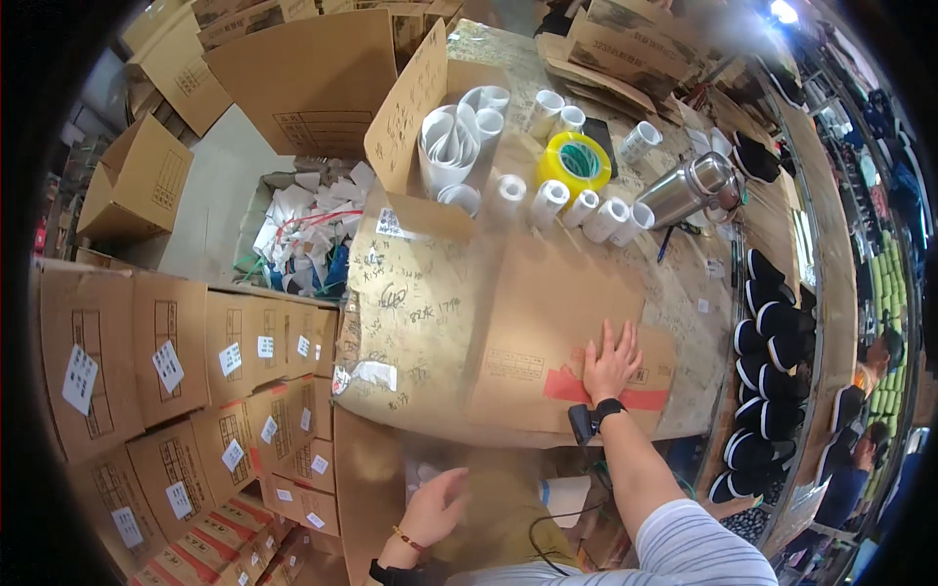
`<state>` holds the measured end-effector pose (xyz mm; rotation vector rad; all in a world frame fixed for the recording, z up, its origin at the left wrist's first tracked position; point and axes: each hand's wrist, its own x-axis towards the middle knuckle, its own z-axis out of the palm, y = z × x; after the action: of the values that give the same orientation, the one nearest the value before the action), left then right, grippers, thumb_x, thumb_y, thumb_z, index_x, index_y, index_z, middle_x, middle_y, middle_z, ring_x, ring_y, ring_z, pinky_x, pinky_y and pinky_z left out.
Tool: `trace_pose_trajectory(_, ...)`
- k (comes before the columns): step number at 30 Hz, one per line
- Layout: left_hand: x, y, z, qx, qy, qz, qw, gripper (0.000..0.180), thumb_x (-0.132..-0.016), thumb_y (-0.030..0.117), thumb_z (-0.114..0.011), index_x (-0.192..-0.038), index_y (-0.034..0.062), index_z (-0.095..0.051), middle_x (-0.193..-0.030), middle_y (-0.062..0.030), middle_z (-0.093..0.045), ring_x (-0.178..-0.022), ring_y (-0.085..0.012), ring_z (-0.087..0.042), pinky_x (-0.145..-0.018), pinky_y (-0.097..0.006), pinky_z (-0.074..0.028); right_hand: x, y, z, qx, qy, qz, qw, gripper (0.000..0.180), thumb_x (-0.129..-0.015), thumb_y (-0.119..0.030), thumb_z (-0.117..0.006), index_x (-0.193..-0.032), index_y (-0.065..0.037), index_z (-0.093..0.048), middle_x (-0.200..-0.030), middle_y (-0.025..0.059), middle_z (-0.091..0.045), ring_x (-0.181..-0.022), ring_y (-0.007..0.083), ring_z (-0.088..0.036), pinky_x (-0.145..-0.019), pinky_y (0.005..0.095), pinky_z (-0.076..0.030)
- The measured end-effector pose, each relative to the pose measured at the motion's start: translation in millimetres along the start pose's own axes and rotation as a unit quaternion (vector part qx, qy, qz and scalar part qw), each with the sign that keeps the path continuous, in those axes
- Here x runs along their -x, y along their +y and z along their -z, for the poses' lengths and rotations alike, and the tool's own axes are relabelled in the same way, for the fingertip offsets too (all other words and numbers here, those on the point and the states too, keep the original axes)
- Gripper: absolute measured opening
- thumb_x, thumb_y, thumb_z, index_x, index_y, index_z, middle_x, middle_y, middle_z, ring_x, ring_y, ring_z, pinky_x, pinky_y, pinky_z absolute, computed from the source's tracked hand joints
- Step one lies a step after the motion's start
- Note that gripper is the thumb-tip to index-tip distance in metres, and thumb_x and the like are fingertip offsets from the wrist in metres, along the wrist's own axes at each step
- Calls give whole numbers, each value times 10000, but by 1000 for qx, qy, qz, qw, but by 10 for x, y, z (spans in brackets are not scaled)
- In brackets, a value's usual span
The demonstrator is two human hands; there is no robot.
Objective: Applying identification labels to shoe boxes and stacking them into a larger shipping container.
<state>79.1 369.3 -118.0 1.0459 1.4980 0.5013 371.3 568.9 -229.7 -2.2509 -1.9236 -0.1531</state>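
Note:
A cardboard box [572,303] lies on the worktable in front of me, with a strip of red tape [650,398] along its near part. Pressed flat on the box, beside the tape, my right hand [611,363] has its fingers spread and holds nothing. My left hand [432,513] hangs low, off the near side of the table, above my lap. Its fingers are loosely bent with the thumb apart, and nothing shows in them. A black device is strapped to my right wrist; beads and a black band circle the left one.
White label rolls [547,200], a yellow tape roll [575,164] and a steel flask [684,190] stand beyond the box. Stacked labelled cartons [234,332] fill the left. A bin of paper scraps [318,225] sits far left. Black shoes [777,371] line a rack at right.

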Motion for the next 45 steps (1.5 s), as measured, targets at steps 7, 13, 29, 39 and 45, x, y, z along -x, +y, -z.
trace_pose_trajectory(7,-276,236,141,-8,-38,11,999,350,-804,211,-618,-1110,66,-532,-697,-37,-590,-634,-82,-537,-599,-229,-453,-107,-31,139,-10,-11,7,1000,506,-787,-311,-533,-1270,-226,-411,-1378,125,-259,-1275,289,-240,-997,528,-169)
trace_pose_trajectory(13,-316,423,326,-43,-3,22,999,297,-800,204,-621,-1059,71,-563,-612,-17,-532,-553,-79,-489,-545,-233,-429,-222,-25,176,-145,-46,-14,988,453,-794,-268,-540,-1220,-148,-446,-1237,138,-405,-1151,297,-366,-950,494,-237)
trace_pose_trajectory(29,-328,908,526,-1,-2,-47,999,319,-812,139,-610,-1100,29,-525,-698,12,-538,-616,-42,-493,-575,-186,-426,-1768,-1696,-41,-287,-83,120,947,149,-827,-172,-490,-933,-68,-483,-814,193,-573,-804,396,-548,-680,485,-434)
trace_pose_trajectory(39,-377,1787,834,153,147,-113,971,416,-800,64,-602,-1196,41,-478,-983,-39,-557,-906,-106,-529,-768,-221,-424,-818,-1336,1554,-744,-214,25,632,166,-875,-19,-470,-1034,-14,-517,-966,51,-548,-883,140,-546,-766,264,-460)
trace_pose_trajectory(45,-427,2258,925,317,168,-248,900,523,-762,5,-634,-1237,8,-416,-1149,-79,-482,-1073,-143,-453,-895,-283,-397,-475,-1464,2040,-788,-253,136,544,218,-901,-67,-454,-1112,-22,-486,-1093,41,-514,-1041,145,-475,-902,323,-393)
